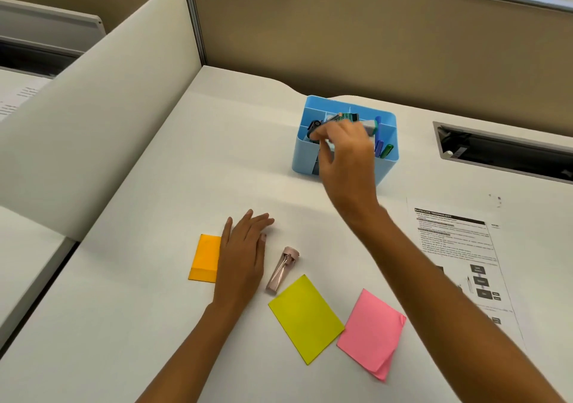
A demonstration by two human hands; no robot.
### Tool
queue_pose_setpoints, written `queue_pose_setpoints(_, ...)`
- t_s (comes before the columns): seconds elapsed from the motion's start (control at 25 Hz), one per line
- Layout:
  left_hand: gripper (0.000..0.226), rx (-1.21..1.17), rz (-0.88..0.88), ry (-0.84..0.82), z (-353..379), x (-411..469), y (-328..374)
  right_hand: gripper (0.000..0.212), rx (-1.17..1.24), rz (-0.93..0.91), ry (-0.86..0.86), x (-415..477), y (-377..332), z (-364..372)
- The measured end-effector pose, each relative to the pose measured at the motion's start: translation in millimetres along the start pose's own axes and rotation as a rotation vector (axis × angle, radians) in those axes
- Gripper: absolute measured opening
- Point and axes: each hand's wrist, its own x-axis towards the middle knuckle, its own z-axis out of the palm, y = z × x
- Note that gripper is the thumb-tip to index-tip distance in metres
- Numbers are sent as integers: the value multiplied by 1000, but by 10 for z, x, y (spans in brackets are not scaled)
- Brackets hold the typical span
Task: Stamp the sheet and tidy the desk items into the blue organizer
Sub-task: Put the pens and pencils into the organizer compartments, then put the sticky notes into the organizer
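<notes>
One hand (347, 157) — marker (346, 117) over organizer (303, 154) rim.

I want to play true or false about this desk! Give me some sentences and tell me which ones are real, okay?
1. The right hand holds pens over the blue organizer. True.
2. The left hand is gripping a stamp. False: it lies flat on the desk, partly over the orange note.
3. The pink note has a curled corner. True.
4. The binder clip is inside the organizer. False: it lies on the desk, between the left hand and the yellow note.
</notes>
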Motion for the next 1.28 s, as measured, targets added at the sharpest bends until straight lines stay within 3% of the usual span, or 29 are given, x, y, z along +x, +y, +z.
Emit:
queue_pose_setpoints(0.16, 38, 83, -72, 13, -223, -206, -153, 24, 75, 113, -121, -723, -72, -101)
queue_pose_setpoints(0.32, 50, 129, -230, -167, -465, -252, -383, 27, 109, 246, -252, -1241, -124, -120)
queue_pose_setpoints(0.44, 65, 230, -289, -248, -579, -235, -373, 28, 117, 291, -281, -1428, -139, -130)
queue_pose_setpoints(0.68, 66, 268, -391, -265, -625, -134, -190, 30, 131, 311, -296, -1610, -240, -189)
queue_pose_setpoints(1.04, 22, -9, -354, -13, -668, -143, 8, 31, 205, 303, -284, -1694, -288, -307)
queue_pose_setpoints(1.16, 14, -134, -285, 59, -726, -69, 238, 25, 275, 327, -267, -1640, -296, -353)
queue_pose_setpoints(1.28, 13, -266, -229, 78, -732, -13, 473, 33, 408, 387, -283, -1566, -314, -405)
